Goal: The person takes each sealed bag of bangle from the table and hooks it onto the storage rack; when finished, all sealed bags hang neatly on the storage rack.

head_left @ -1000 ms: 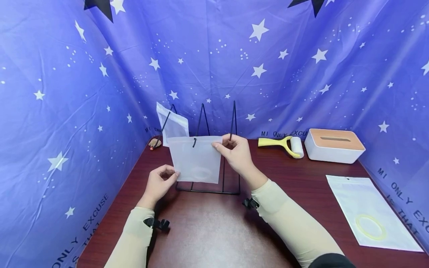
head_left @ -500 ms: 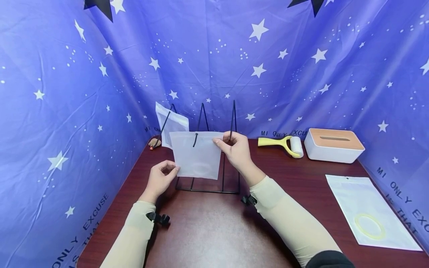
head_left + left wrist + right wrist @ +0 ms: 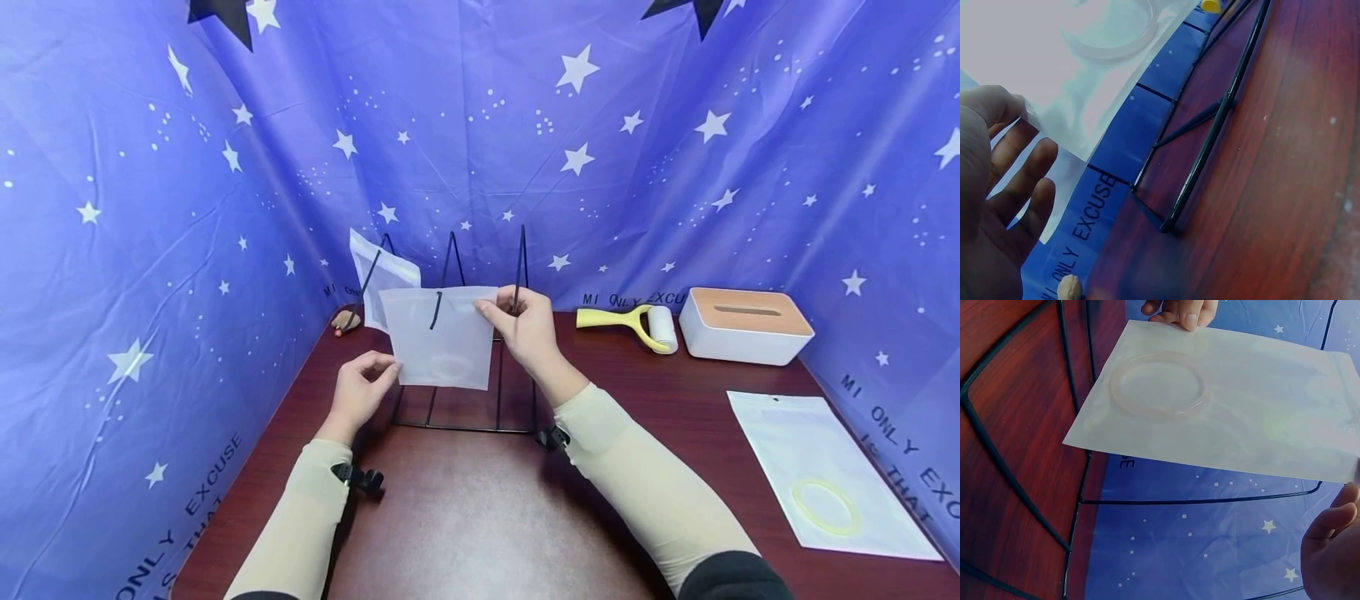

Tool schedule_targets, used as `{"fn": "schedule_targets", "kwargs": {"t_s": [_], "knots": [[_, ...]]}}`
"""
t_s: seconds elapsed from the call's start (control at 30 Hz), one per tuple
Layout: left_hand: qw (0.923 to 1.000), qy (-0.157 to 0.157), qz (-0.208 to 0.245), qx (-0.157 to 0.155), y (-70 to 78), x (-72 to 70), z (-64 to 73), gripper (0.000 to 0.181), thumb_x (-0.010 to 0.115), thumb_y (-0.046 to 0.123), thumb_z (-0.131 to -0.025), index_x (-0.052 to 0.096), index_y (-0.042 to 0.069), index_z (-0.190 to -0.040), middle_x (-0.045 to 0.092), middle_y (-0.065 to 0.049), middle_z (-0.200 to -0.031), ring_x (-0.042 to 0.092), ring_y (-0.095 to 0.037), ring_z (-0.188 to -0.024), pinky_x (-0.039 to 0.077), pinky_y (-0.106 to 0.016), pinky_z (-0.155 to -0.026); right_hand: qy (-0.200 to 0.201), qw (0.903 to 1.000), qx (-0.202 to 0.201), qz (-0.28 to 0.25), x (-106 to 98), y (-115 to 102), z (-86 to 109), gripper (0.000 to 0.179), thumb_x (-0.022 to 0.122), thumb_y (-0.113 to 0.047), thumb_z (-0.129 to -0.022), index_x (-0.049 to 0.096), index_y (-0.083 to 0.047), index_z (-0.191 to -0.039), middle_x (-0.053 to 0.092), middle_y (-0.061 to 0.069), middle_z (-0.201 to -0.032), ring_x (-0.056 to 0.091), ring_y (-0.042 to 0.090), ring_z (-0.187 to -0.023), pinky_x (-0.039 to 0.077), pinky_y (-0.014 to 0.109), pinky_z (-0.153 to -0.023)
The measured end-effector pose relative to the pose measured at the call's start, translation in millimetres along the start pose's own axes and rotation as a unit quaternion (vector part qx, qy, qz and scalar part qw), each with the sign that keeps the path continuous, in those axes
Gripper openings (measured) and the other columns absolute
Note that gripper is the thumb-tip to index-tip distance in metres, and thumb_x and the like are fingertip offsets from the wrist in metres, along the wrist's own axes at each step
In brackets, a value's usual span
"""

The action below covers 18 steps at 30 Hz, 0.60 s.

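Note:
A whitish translucent pouch (image 3: 442, 346) hangs before me, with the black prong (image 3: 436, 310) of a wire rack (image 3: 465, 428) passing through at its top edge. My left hand (image 3: 360, 395) pinches its lower left corner between thumb and fingertips. At the upper right corner, my right hand (image 3: 532, 332) holds the pouch between thumb and fingers. In the right wrist view a pale ring, like a bangle (image 3: 1124, 400), shows through the lower part of the pouch. Another pouch (image 3: 396, 271) hangs tilted on the rack's left prong, partly hidden behind the held one.
To the right lies a larger white pouch (image 3: 780, 442) with a yellow ring (image 3: 798, 500) showing on it. A yellow-handled roller (image 3: 611, 318) and a tissue box (image 3: 742, 337) stand at the back. A small tan object (image 3: 347, 320) sits back left. Star-printed cloth (image 3: 480, 150) encloses the table.
Both hands have raised the pouch and moved it away from me, so more of the prong now shows in front of it. The left hand has risen with its lower corner.

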State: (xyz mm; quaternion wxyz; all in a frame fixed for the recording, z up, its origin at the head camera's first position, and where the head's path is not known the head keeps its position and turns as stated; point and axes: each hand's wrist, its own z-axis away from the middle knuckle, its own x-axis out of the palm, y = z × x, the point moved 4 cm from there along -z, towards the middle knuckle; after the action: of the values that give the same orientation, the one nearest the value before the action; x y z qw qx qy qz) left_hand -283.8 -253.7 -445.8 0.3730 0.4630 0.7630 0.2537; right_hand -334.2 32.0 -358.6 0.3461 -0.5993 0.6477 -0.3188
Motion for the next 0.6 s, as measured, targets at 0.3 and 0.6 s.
{"fn": "schedule_targets", "kwargs": {"t_s": [0.3,0.6], "knots": [[0.9993,0.009,0.023,-0.030,-5.4,4.6,-6.8,0.004,0.076,-0.006,-0.092,0.076,-0.006,-0.096,0.069,-0.020,-0.076,0.058,-0.016,-0.066,0.046,-0.019,-0.062,0.018,0.9994,0.024,0.019,-1.8,13.7,-7.7,0.024,0.089,-0.020,-0.086,0.070,-0.006,-0.082,0.064,-0.001,-0.071,0.053,0.014,-0.070,0.042,0.026,-0.060],[0.9991,0.020,0.018,-0.033,-6.6,8.4,-17.1,0.007,0.075,-0.006,-0.092,0.075,-0.011,-0.097,0.068,-0.024,-0.076,0.059,-0.016,-0.065,0.047,-0.021,-0.062,0.029,0.9988,0.032,0.022,-0.6,18.9,-18.2,0.024,0.089,-0.020,-0.086,0.071,-0.005,-0.083,0.063,-0.001,-0.071,0.051,0.014,-0.072,0.042,0.025,-0.061]]}}
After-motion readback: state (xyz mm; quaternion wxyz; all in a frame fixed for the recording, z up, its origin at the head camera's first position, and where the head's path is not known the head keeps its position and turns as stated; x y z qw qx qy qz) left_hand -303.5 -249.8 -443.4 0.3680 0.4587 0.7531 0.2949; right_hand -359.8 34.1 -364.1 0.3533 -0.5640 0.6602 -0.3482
